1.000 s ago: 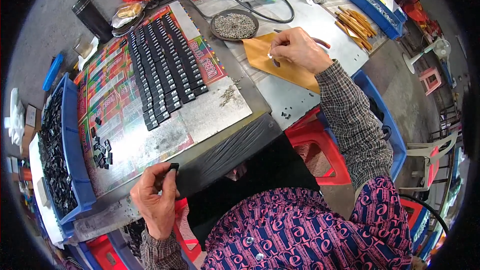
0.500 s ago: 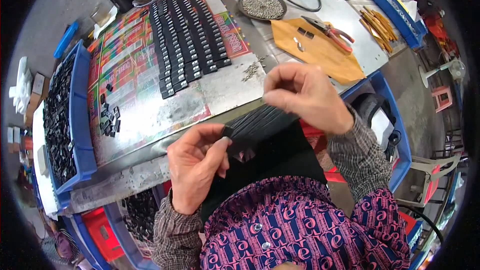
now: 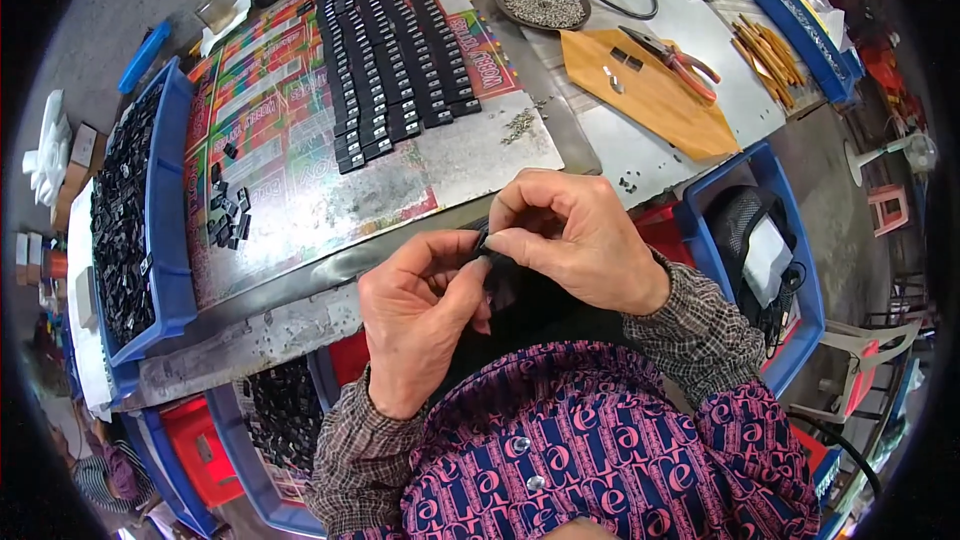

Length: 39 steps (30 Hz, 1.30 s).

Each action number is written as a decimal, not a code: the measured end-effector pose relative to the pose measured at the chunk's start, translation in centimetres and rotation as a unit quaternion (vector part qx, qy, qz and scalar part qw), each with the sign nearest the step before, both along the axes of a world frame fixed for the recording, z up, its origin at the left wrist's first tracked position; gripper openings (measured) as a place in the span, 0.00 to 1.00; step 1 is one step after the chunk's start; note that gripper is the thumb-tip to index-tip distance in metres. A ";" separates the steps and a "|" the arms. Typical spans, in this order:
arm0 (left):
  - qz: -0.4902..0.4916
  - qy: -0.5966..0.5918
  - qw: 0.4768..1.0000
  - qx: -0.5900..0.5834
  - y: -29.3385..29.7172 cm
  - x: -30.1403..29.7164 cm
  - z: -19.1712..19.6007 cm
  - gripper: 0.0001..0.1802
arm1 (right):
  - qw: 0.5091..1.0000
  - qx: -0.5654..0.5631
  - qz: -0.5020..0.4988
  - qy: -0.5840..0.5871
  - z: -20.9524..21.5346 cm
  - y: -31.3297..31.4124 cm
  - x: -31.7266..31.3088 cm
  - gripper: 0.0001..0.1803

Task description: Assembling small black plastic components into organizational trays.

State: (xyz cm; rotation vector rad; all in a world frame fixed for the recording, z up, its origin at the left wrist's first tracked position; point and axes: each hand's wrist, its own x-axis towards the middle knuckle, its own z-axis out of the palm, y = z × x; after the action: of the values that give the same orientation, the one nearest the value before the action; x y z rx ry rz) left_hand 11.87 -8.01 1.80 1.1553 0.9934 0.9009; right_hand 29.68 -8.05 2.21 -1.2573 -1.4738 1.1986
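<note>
Both hands meet over my lap, just off the table's front edge. My left hand point(image 3: 412, 315) is closed, its thumb and forefinger pinching a small black piece point(image 3: 482, 243) mostly covered by the fingers. From the other side my right hand point(image 3: 580, 245) pinches at the same piece, also closed. Its exact kind does not show. Beyond the hands, several rows of flat black pieces with small silver faces point(image 3: 400, 60) lie on the table. A little heap of tiny metal parts point(image 3: 520, 126) sits nearer the front edge.
At left stands a blue bin point(image 3: 172, 230) full of black parts, with loose black parts point(image 3: 232, 212) beside it. Pliers point(image 3: 680, 68) rest on tan card point(image 3: 640, 105). A round dish of small metal bits point(image 3: 543, 2) is behind; a blue bin point(image 3: 752, 180) hangs low at right.
My right hand has come left to meet my left hand. The gap between them, where something dark was blurred, has closed. The view has shifted slightly.
</note>
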 end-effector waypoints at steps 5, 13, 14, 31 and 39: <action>-0.004 0.019 0.999 0.027 -0.1 0.0 -0.3 0.10 | 1.000 0.008 0.002 -0.009 -0.1 0.0 -0.1 0.03; 0.014 0.040 0.997 0.060 -0.5 -0.1 -0.6 0.10 | 0.998 0.041 -0.001 -0.038 -0.4 -0.1 -0.6 0.04; 0.013 0.039 0.997 0.060 -0.4 0.0 -0.7 0.10 | 0.993 0.099 -0.012 -0.068 -0.7 -0.1 -0.6 0.04; 0.074 0.077 0.986 0.129 0.0 0.3 -1.1 0.05 | 0.963 0.231 -0.060 -0.122 -1.2 -1.1 -1.7 0.08; 0.048 0.050 0.995 0.077 0.4 -0.2 -1.0 0.04 | 0.961 0.238 -0.073 -0.124 -1.5 -0.8 -1.9 0.12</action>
State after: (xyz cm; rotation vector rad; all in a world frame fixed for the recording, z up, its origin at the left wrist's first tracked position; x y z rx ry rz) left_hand 11.72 -7.63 0.79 1.3019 1.0841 1.0192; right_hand 27.77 -8.83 0.72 -1.1805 -1.6890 0.5512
